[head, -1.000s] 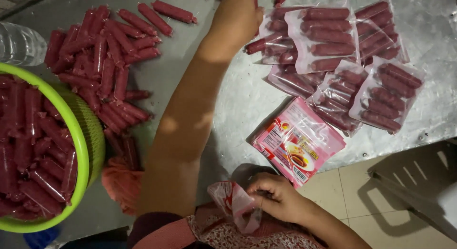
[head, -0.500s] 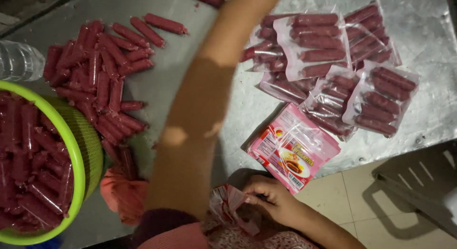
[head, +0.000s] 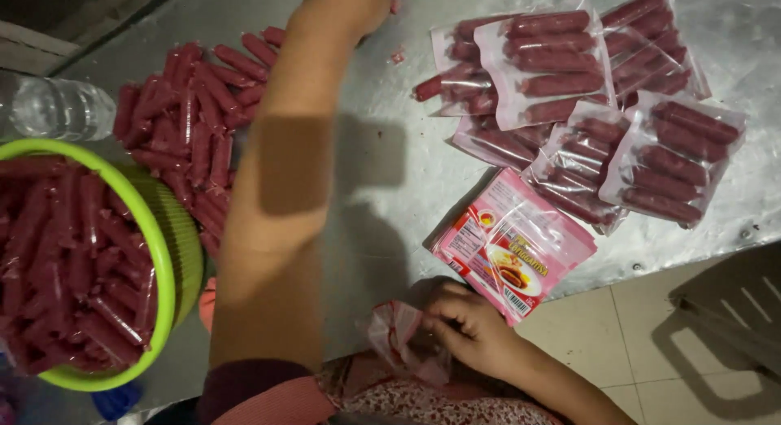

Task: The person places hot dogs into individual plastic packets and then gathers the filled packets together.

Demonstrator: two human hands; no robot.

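My right hand (head: 468, 327) pinches an empty clear bag (head: 403, 340) close at my lap, just below the pink printed bags (head: 512, 246). My left hand (head: 346, 2) stretches across the metal table (head: 382, 173) toward the loose red sausages (head: 195, 108); its fingers are cut off at the frame's edge, so I cannot tell their grip.

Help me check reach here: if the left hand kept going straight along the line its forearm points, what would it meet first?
Hard to say: the left hand is already at the picture's top edge, cut off there. Only bare metal table shows around it; the loose sausages lie off to its left.
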